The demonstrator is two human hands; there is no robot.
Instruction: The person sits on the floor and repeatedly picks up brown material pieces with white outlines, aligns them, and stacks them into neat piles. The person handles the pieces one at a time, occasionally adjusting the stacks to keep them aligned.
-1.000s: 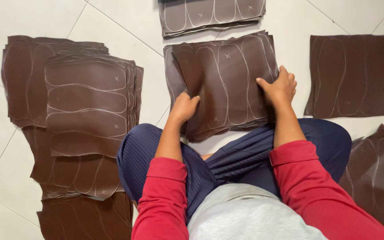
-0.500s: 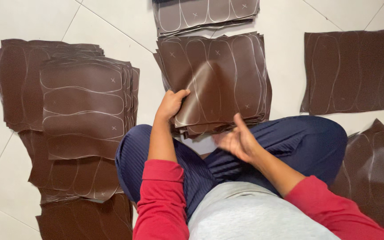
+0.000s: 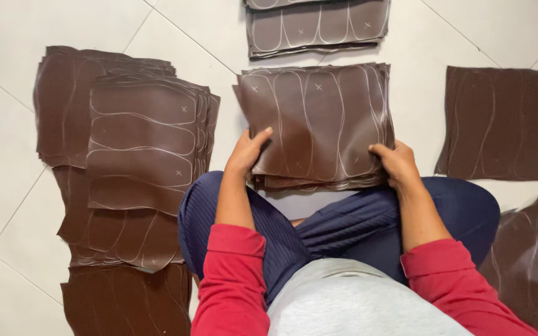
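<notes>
Person sat cross-legged on pale tiled floor [image 3: 7, 37], dark blue trousers, red sleeves pushed up to mid-forearm. Both forearms ran forward from the lap, roughly toward 12 o'clock, converging on one stack.

Thing in hand: stack of dark brown leather sheets with chalk-drawn sole outlines [image 3: 319, 118], lying just ahead of the knees, at 12 o'clock from the torso. Its near edge overhung the trousers.

Left hand [image 3: 247, 152] clamped on the stack's near-left corner, about 7 o'clock of the stack: thumb on top, fingers curled under, wrist straight. Right hand [image 3: 396, 163] clamped on the near-right corner, about 5 o'clock of the stack: thumb on top pointing inward, fingers wrapped round the edge, wrist bent slightly inward.

Around it:
- second marked brown stack [image 3: 317, 25] at 12 o'clock of the held one, close but apart.
- large layered pile of marked brown sheets [image 3: 138, 143] at 9 o'clock, more sheets running down toward 7.
- flat brown sheet [image 3: 505, 121] at 3 o'clock, apart.
- glossy brown leather piece [image 3: 537, 261] at 4 o'clock, beside the right knee.
</notes>
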